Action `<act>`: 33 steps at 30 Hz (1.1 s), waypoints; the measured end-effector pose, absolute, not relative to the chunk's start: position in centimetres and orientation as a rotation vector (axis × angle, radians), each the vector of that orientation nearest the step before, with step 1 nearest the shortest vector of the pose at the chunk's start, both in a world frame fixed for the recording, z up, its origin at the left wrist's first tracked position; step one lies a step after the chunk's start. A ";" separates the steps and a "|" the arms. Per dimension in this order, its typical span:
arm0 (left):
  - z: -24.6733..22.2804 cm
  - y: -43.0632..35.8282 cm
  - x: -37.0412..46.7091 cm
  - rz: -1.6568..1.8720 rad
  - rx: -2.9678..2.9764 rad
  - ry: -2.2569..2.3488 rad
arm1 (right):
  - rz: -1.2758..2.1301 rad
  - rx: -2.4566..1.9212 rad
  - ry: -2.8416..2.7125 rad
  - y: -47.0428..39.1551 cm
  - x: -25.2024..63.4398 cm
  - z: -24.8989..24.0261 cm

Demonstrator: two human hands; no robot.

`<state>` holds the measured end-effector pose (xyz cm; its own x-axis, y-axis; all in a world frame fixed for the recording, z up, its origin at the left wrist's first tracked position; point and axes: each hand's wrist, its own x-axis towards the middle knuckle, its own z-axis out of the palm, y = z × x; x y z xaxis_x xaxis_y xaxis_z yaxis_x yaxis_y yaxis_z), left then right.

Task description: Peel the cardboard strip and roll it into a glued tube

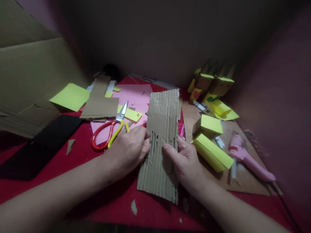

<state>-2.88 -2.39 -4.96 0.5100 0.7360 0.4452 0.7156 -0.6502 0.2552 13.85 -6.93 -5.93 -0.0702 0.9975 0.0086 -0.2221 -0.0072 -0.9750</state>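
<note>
Spanning the gap between the two hands, a torn-faced corrugated cardboard strip (163, 119) stands up off the red table cover (80, 168), its long axis running away from the person and leaning slightly right at the far end. The ridges follow that same length, so the hands sit across from each other on the long edges. The left hand (132, 144) is curled closed at the left edge, knuckles beside a patch of ripped slits; its fingertips are partly hidden, though it appears to pinch the board there. The right hand (189, 158) has hold of the right edge, thumb flat on the near face, fingers behind. Neither is clearly nearer; both touch it, a little below mid-length. Red-and-yellow-handled scissors (119, 122) lie just beyond the left hand, and a pink glue gun (245, 157) rests well to the right.
</note>
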 end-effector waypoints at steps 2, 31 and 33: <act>-4.7 -2.1 -3.1 0.865 2.645 1.350 | 1.373 -1.009 -1.079 -6.9 14.0 -6.1; -4.8 -1.7 -3.7 0.732 2.956 1.286 | 1.430 -0.968 -1.040 -6.5 13.9 -5.7; -4.3 -1.6 -3.9 0.713 2.808 1.289 | 1.458 -0.979 -1.012 -6.5 14.0 -5.8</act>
<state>-3.89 -1.65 -4.30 0.5685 0.7132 0.4100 0.7264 -0.6691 0.1567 13.97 -6.52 -5.79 -0.1042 0.9932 -0.0518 -0.2983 -0.0809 -0.9510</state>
